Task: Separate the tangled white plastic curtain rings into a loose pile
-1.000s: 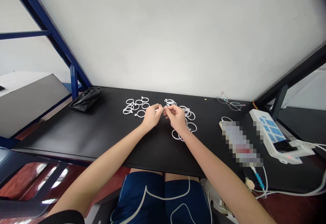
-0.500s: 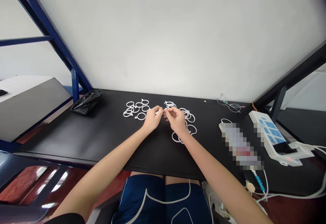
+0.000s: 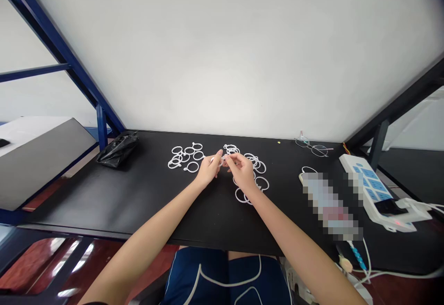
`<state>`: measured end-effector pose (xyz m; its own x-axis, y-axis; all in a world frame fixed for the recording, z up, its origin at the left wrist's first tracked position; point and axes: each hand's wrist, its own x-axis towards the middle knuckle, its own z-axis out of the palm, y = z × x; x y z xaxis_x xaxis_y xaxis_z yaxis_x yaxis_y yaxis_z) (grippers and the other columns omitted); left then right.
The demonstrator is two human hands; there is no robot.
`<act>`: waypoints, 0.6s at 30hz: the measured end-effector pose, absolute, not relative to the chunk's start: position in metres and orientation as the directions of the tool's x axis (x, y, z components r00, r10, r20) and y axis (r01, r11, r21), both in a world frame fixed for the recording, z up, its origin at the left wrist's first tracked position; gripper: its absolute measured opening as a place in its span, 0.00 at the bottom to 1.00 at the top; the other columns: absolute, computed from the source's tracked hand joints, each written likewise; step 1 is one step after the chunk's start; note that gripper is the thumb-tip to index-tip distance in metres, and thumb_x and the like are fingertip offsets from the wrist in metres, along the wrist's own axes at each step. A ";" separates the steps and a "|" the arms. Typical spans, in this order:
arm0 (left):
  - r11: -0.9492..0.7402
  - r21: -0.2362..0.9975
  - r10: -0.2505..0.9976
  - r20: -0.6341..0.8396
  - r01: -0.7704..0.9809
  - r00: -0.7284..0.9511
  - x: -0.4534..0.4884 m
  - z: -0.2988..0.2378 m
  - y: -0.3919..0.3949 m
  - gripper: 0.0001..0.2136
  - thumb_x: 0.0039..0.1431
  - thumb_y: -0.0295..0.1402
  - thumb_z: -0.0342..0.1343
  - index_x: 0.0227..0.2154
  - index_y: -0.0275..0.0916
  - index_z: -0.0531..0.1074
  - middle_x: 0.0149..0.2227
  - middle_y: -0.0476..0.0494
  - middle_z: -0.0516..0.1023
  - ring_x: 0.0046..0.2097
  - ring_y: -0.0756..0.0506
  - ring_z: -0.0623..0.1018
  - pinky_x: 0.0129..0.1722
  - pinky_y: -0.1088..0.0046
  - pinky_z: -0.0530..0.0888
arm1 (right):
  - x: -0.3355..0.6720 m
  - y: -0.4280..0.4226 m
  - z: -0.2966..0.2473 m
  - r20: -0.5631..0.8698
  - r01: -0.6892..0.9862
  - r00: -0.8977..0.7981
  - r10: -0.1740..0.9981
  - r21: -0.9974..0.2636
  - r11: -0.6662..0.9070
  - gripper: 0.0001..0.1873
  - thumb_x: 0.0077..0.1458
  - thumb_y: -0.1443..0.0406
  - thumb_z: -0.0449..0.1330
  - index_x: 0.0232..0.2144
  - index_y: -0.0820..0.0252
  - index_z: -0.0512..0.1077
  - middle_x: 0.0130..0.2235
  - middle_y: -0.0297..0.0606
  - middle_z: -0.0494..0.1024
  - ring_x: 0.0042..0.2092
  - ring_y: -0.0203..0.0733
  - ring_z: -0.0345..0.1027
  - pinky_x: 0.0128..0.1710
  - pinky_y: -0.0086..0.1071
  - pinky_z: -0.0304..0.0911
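Note:
My left hand is closed on a white curtain ring, mostly hidden by the fingers. Its thumb points up. My right hand meets it from the right, with thumb and forefinger pinched at the edge of the same ring; whether a small part sits in that pinch is too small to tell. Several white rings with small eyelets lie left of my left hand. More rings lie beside and partly under my right hand and wrist, and a small cluster lies just beyond the fingertips.
A black plastic bag lies at the black table's far left. To the right are eyeglasses, a blurred-out phone on a cable, and a white power strip with plugs. A wall stands behind.
The view has tilted slightly upward. My hands stay together; the left has turned a little so that more of the white ring shows between them.

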<state>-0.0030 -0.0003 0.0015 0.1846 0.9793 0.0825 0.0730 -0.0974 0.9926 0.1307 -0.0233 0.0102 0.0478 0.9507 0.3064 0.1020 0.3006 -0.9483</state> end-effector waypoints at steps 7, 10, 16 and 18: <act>0.190 0.929 0.981 -0.170 -0.317 0.091 -0.007 0.003 0.007 0.17 0.55 0.48 0.58 0.27 0.38 0.67 0.15 0.61 0.53 0.16 0.57 0.55 0.19 0.80 0.62 | 0.131 -0.025 0.015 0.287 0.110 0.084 0.954 -0.954 0.278 0.17 0.56 0.51 0.60 0.30 0.59 0.75 0.31 0.41 0.80 0.35 0.45 0.77 0.27 0.32 0.72; 0.315 0.811 0.942 -0.329 -0.494 0.061 -0.012 0.003 0.012 0.12 0.52 0.39 0.62 0.33 0.39 0.66 0.19 0.59 0.60 0.18 0.57 0.60 0.20 0.81 0.63 | 0.131 -0.025 0.014 0.323 0.181 0.106 0.941 -0.936 0.301 0.15 0.57 0.53 0.59 0.31 0.59 0.75 0.32 0.41 0.79 0.35 0.46 0.77 0.28 0.33 0.72; 0.376 0.671 0.879 -0.476 -0.639 0.017 -0.016 0.009 0.014 0.07 0.63 0.34 0.46 0.35 0.37 0.65 0.24 0.52 0.67 0.20 0.56 0.65 0.21 0.80 0.65 | 0.136 -0.022 0.009 0.498 0.423 0.100 0.862 -0.805 0.416 0.09 0.59 0.60 0.57 0.30 0.56 0.74 0.33 0.40 0.79 0.36 0.46 0.74 0.38 0.40 0.71; 0.380 0.636 0.863 -0.505 -0.672 0.011 -0.014 0.012 0.011 0.12 0.67 0.37 0.41 0.36 0.36 0.66 0.25 0.50 0.68 0.20 0.55 0.66 0.22 0.79 0.66 | 0.137 -0.022 0.009 0.539 0.478 0.067 0.839 -0.756 0.447 0.08 0.59 0.62 0.57 0.30 0.56 0.74 0.32 0.39 0.79 0.36 0.45 0.73 0.40 0.42 0.70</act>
<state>-0.0143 0.0115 0.0116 0.0107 0.8633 -0.5045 -0.6715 0.3801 0.6361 0.1371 -0.0220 0.0093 0.0674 0.8395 0.5392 0.4784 0.4470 -0.7558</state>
